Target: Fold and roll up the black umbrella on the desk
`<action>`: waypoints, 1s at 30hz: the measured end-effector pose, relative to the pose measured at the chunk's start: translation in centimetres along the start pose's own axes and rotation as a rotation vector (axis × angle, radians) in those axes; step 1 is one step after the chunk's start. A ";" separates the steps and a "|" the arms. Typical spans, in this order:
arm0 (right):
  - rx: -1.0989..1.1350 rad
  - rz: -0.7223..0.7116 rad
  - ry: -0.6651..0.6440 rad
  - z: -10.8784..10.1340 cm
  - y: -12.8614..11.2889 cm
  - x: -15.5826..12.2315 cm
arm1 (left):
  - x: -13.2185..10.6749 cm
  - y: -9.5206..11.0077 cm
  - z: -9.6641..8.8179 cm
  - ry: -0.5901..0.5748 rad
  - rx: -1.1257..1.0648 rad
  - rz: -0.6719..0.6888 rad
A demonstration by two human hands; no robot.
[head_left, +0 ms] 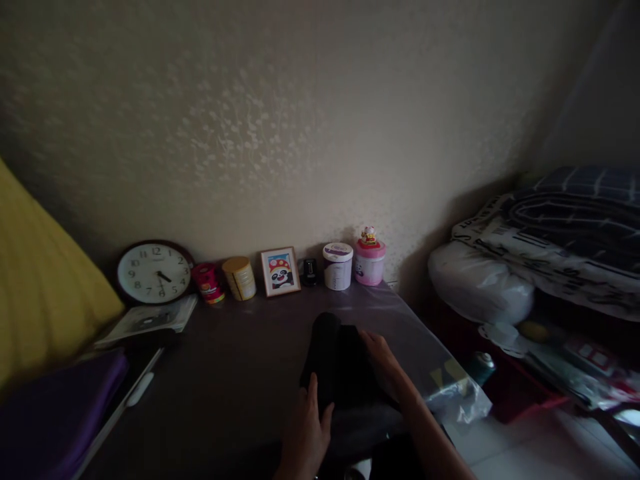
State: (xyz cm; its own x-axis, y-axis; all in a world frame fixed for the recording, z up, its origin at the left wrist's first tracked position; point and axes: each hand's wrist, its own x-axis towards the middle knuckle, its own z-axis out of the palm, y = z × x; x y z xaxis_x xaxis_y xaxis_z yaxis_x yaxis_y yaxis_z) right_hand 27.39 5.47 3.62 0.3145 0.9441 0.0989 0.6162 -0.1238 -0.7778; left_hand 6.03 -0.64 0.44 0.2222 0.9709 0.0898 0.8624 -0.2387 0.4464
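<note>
A black, soft-looking item [323, 347] lies on the dark table near its front edge; its left part is a rounded, roll-like shape and its right part is flatter. The dim light hides its exact kind. At the near end of the roll, my left hand [311, 423] grips it, index finger along the left side and thumb to the right. My right hand [383, 360] holds the item's right edge, its fingertips partly hidden against the black surface.
Along the wall stand a clock [155, 273], a red cup [208, 283], a yellow canister [240, 278], a framed panda picture [280, 272] and two tubs [338, 267]. Purple cloth [65, 413] lies left. Plastic covers the table's right edge [450, 373]; bedding [560, 233] is piled beyond.
</note>
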 end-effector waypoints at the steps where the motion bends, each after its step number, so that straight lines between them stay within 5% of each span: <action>1: -0.003 -0.003 -0.007 0.1 -0.4 0.0 | 0.0 0.1 -0.1 -0.017 -0.015 -0.011; 8: -0.118 -0.006 -0.081 1.9 -2.0 1.6 | 0.3 0.6 -1.8 -0.148 -0.172 -0.077; 30: -0.157 -0.032 -0.063 5.9 -6.5 2.1 | 0.4 0.6 -1.9 -0.207 -0.113 -0.124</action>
State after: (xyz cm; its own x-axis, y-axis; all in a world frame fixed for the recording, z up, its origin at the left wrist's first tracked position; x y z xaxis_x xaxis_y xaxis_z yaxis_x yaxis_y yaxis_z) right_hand 19.79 10.06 5.25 0.2507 0.9648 0.0791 0.7318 -0.1354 -0.6680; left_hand 5.74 -0.34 2.43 0.2160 0.9647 -0.1504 0.8352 -0.1028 0.5402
